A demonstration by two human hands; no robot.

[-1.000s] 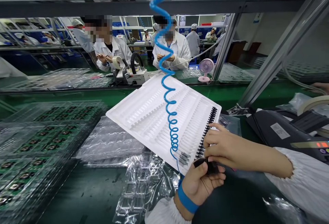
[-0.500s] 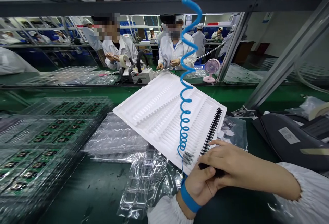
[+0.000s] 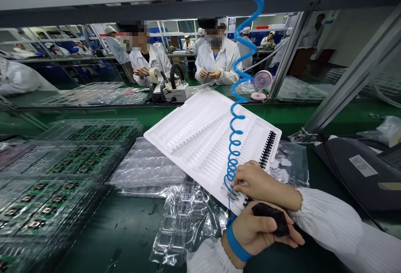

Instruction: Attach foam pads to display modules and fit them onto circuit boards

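Observation:
My left hand [image 3: 253, 231], with a blue wrist strap [image 3: 236, 243] round its wrist, grips a small black block [image 3: 272, 218] between thumb and fingers. Above it my right hand [image 3: 255, 181] reaches over the near corner of a white plastic tray [image 3: 191, 139]. Its fingers are bent together at a small heap of thin silver metal parts [image 3: 233, 195]; whatever is between the fingertips is hidden. A row of black toothed parts [image 3: 267, 149] lies along the tray's right side, partly covered by the right hand. The tray's other slots show white.
A blue coiled cord [image 3: 236, 139] hangs in front of the tray. Stacked clear trays with green circuit boards [image 3: 62, 168] stand at left, beside clear plastic packaging [image 3: 150, 168]. A dark grey device [image 3: 347, 172] is at right. Co-workers [image 3: 216, 59] sit opposite, near a pink fan [image 3: 261, 82].
My right hand has left the black block and moved left to the silver parts. My left hand, tilted more open to view, keeps the block. The view has shifted slightly.

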